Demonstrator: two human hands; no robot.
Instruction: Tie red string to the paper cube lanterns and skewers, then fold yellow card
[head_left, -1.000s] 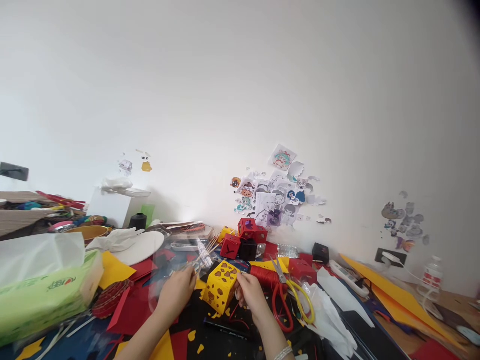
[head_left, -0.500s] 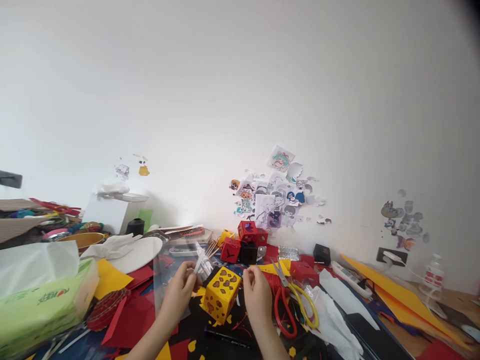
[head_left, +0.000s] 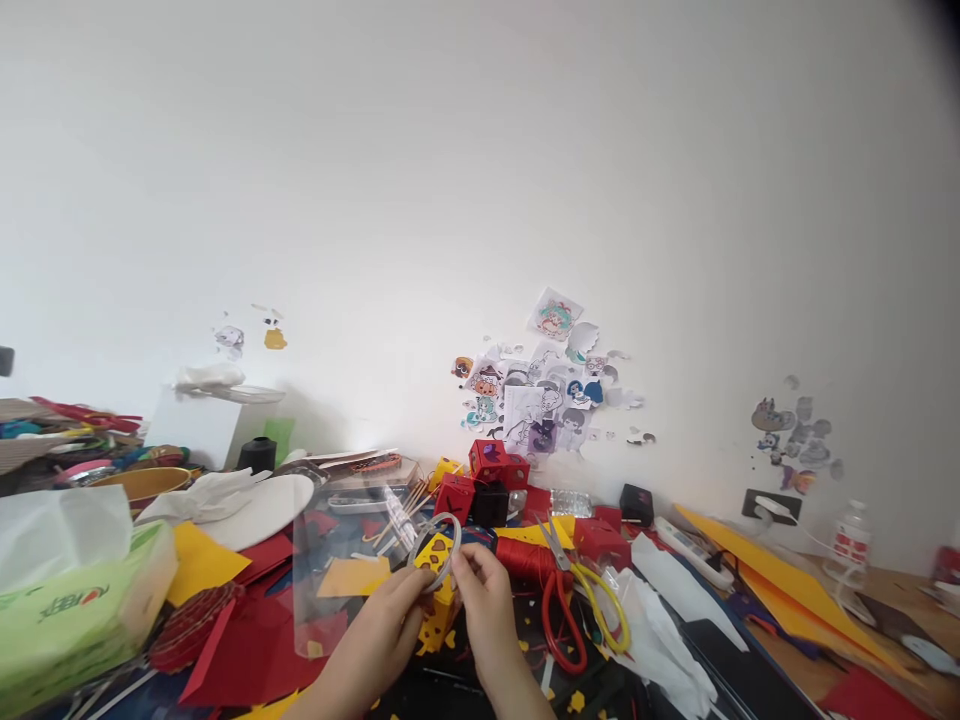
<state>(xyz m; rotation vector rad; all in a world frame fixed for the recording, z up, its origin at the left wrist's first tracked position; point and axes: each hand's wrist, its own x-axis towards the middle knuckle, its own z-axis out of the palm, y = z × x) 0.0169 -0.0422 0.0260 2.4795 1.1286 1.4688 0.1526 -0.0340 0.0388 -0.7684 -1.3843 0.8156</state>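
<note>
Here, our left hand and right hand are drawn close together, fingers pinched on the rim of a pale ring. It tilts in front of a yellow box with brown patches, part of which we see through it — our hands cover some of the rest. The green tissue pack at left bears a logo with a red mark, its letters too blurred for us to read; the bottle far right has a red-and-white label, equally illegible. Open scissors lie beside red thread, near our right hand, and red boxes are stacked behind.
</note>
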